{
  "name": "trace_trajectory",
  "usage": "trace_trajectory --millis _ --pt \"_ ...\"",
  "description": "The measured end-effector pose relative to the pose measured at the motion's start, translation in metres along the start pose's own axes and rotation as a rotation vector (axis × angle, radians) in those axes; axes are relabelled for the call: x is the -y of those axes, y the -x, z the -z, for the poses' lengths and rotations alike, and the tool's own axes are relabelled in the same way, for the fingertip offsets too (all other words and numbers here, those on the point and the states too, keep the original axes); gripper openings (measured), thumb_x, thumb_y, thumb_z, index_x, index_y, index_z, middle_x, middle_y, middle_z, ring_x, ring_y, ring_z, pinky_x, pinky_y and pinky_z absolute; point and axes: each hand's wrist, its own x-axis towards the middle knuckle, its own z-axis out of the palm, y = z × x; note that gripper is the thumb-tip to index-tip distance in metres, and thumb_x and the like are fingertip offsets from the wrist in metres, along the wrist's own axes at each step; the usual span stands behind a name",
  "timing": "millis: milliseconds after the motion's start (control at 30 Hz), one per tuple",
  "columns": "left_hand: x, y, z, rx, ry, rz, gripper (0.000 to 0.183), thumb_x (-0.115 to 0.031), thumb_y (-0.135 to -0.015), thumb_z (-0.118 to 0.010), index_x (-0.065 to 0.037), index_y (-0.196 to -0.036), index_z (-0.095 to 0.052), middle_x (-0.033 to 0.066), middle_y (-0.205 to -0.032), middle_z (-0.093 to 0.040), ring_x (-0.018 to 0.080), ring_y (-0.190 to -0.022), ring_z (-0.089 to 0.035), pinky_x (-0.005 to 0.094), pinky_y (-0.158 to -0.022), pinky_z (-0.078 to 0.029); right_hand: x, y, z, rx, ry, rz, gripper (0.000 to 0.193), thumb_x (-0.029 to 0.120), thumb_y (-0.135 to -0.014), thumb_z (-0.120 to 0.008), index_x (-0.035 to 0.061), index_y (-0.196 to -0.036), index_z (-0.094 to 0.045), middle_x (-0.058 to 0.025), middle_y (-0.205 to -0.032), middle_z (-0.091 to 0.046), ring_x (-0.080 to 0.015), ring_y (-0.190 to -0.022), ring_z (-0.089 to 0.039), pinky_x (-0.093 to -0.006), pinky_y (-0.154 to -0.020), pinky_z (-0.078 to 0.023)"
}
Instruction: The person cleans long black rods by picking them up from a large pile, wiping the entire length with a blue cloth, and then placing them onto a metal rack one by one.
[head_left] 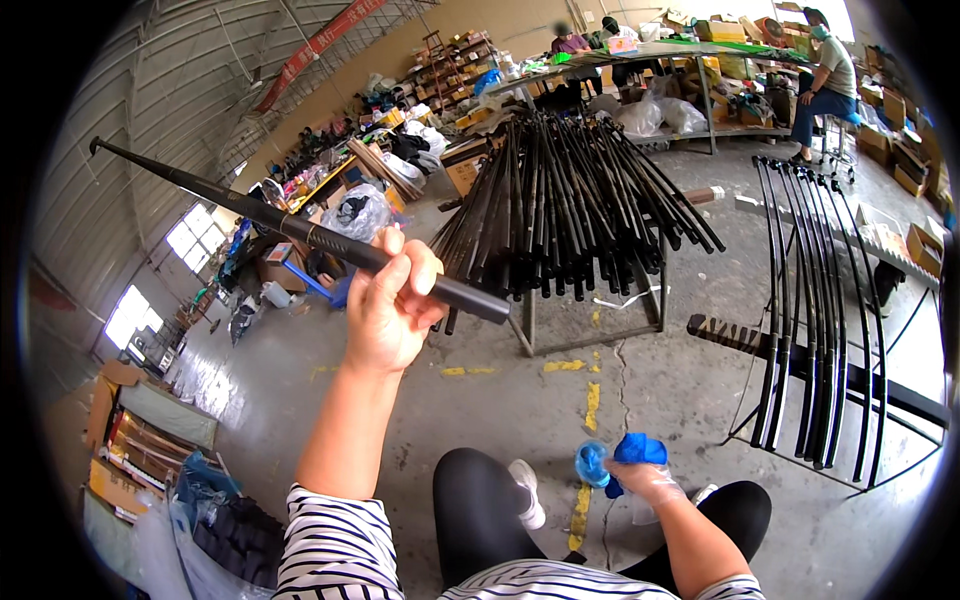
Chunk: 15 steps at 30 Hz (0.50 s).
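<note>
My left hand (pixel 393 292) is raised and closed around the thick end of a black telescopic fishing rod (pixel 270 212). The rod slants up to the left and narrows to a dark cap at its far tip. Low between my knees, my right hand (pixel 648 482) grips a bright blue cloth (pixel 641 449). Thin clear plastic shows around that hand's wrist. Right beside the cloth is a blue, partly see-through container (pixel 591 463); whether my fingers touch it I cannot tell.
A large pile of black rods (pixel 565 205) lies on a metal stand (pixel 590 342) ahead. More rods (pixel 825 330) lean across a padded rack (pixel 725 335) at right. Boxes (pixel 125 485) and plastic bags stand at lower left. A person (pixel 825 85) sits by the far worktable (pixel 660 50).
</note>
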Motion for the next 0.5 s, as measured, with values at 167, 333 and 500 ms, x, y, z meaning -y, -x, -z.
trace_trajectory --millis 167,333,500 --pt "-0.006 0.002 -0.007 0.066 -0.084 -0.051 0.032 -0.034 -0.086 -0.057 -0.017 -0.078 -0.031 -0.0036 -0.058 -0.039 0.0051 -0.051 -0.032 0.0163 -0.036 -0.027 -0.004 0.003 -0.001 0.033 -0.077 -0.027 0.032 0.038 -0.074 -0.064 0.0066 -0.075 -0.058 -0.0108 -0.065 -0.059 -0.0243 -0.056 -0.059 -0.0340 -0.053 -0.046" --pt "-0.009 0.006 -0.012 0.060 -0.094 -0.045 0.023 -0.020 -0.085 -0.059 -0.017 -0.086 -0.036 -0.0008 -0.062 -0.042 0.0049 -0.051 -0.033 0.0169 -0.035 -0.027 -0.003 -0.001 -0.001 0.016 0.031 0.065 0.031 0.038 -0.074 -0.064 0.0069 -0.075 -0.058 -0.0099 -0.065 -0.058 -0.0229 -0.057 -0.057 -0.0339 -0.053 -0.046" --pt "-0.014 0.008 -0.014 0.102 0.000 0.063 0.027 -0.013 -0.077 -0.061 -0.016 -0.089 -0.038 0.0032 -0.069 -0.045 0.0047 -0.048 -0.032 0.0171 -0.033 -0.028 -0.005 0.000 -0.006 -0.029 -0.071 0.055 0.027 0.032 -0.075 -0.065 0.0067 -0.069 -0.059 -0.0090 -0.059 -0.057 -0.0199 -0.051 -0.056 -0.0316 -0.049 -0.044"
